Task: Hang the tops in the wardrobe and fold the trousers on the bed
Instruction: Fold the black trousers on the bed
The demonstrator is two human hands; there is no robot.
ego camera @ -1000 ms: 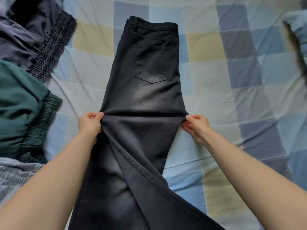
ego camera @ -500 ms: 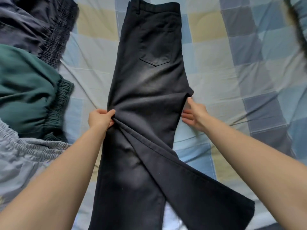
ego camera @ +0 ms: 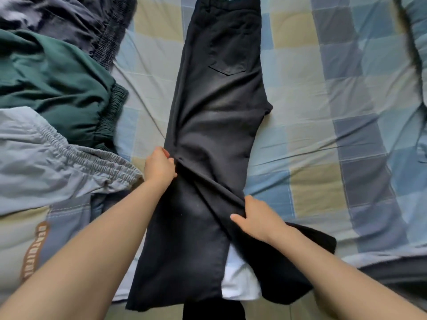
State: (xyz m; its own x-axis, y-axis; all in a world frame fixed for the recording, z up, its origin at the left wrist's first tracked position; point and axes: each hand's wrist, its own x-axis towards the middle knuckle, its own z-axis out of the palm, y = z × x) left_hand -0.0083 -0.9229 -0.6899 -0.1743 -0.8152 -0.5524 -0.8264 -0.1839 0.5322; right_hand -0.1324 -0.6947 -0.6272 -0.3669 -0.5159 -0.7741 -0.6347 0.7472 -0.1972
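1. Lying lengthwise on the blue-and-beige checked bedsheet (ego camera: 323, 125), the pair of faded black cotton trousers (ego camera: 219, 107) points its waistband away from the person, one leg splayed rightwards.
2. Left hand (ego camera: 159, 167) pinches the left edge at about knee height; right hand (ego camera: 256, 218) grips the splayed upper leg, fingers curled into the cloth.
3. Fabric looks soft, limp, moderately heavy and unlikely to slip, so it probably drags and creases.
4. Seams and hems seem the best holds for aligning the legs.
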